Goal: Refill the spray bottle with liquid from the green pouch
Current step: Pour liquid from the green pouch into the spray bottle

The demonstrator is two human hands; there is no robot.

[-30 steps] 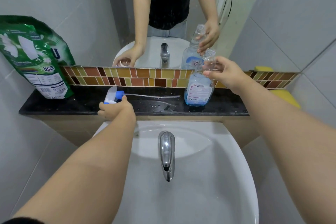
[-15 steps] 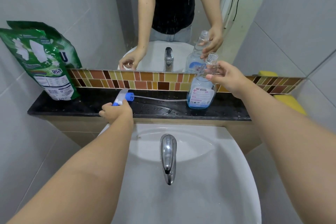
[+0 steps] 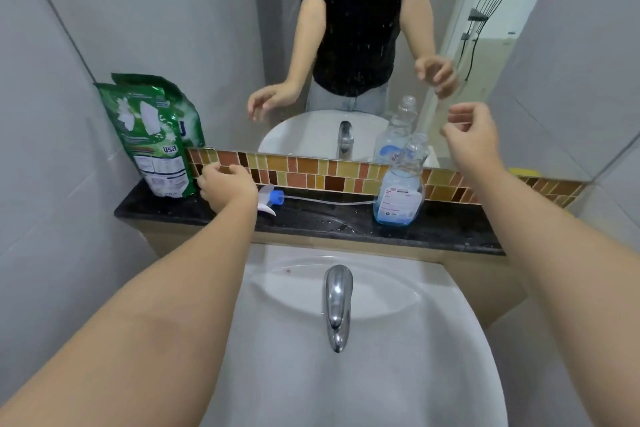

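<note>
The step in hand looks like the reach for the refill: the clear plastic spray bottle [image 3: 400,189] stands uncapped on the black stone ledge [image 3: 450,229], a shallow layer of blue liquid in its bottom, and its white and blue trigger sprayer head [image 3: 270,199] lies on its side on the same ledge, its thin dip tube running right toward the bottle's base. The left hand [image 3: 227,189] hovers low over the ledge between the sprayer head and the green printed refill pouch [image 3: 156,139], fingers loosely curled and holding nothing, just beside the pouch's lower right corner. The pouch stands upright at the far left end of the ledge, leaning against the grey tiled wall and the mirror edge. The right hand [image 3: 469,139] is raised to the right of the bottle's open neck, near it but apart, fingers bent with thumb and forefinger close together; nothing shows between them. The next move probably calls for gripping the pouch, opening its top, and bringing it across to the narrow neck, with the right hand steadying the bottle. The white basin [image 3: 433,374] lies nearer, below the ledge.
</note>
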